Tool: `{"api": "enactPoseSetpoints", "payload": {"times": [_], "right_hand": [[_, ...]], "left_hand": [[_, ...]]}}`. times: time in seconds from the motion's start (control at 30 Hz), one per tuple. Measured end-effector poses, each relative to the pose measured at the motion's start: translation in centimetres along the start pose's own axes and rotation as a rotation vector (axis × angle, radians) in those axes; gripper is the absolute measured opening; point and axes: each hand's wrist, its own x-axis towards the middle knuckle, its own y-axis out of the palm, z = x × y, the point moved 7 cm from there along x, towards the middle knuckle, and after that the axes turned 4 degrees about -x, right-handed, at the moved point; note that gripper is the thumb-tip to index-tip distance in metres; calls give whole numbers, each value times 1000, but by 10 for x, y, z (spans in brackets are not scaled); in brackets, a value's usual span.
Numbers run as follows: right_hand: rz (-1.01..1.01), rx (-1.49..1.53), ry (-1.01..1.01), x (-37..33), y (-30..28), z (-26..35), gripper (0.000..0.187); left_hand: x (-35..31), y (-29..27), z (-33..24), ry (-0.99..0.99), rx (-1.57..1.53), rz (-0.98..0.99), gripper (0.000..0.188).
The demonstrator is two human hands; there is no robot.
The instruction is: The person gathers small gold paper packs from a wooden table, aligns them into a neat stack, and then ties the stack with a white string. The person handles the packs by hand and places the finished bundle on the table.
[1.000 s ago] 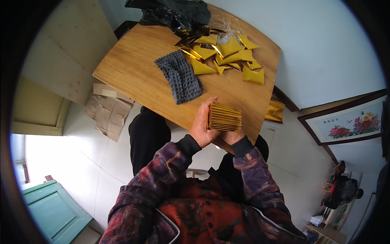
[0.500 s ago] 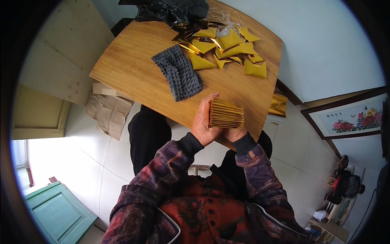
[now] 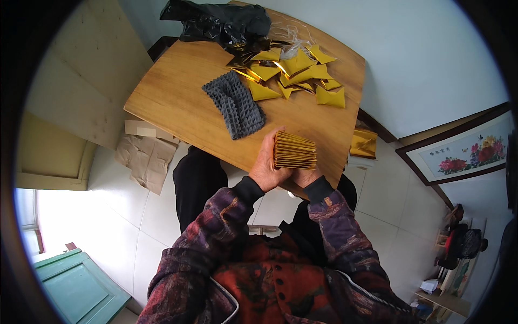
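A thick stack of folded gold paper (image 3: 294,152) is held over the near edge of the wooden table, its many layered edges facing up. My left hand (image 3: 265,164) wraps round the stack's left side, closed on it. From below and to the right, my right hand (image 3: 306,176) grips the same stack; most of its fingers are hidden behind the paper. Beyond my hands lies a dark grey waffle-textured cloth (image 3: 236,105). Farther off, a loose pile of folded gold paper pieces (image 3: 297,73) spreads over the table.
A black plastic bag (image 3: 221,24) and clear plastic strands (image 3: 294,40) lie at the far side of the wooden table (image 3: 172,89). Flattened brown cardboard (image 3: 145,156) is on the floor at left. More gold paper (image 3: 363,143) sits low at right, near a framed flower picture (image 3: 464,146).
The view has shifted slightly, so the table's contents sit a little lower in it. My hands keep hold of the gold paper stack.
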Motion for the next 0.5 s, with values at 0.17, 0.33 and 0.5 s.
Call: {"api": "enactPoseSetpoints", "payload": {"times": [0.17,0.33,0.5], "right_hand": [[51,537,188,-1,-26,19,34],[-92,919,298,-9,-54,35,34],[-274,1571,479,-25,-39,44,54]], "left_hand": [[-7,-2,-9,-88,-231,108,82],[-27,-4,-24,-59,-149,120,88],[-41,32,-29,-74,-550,-68,94]]}}
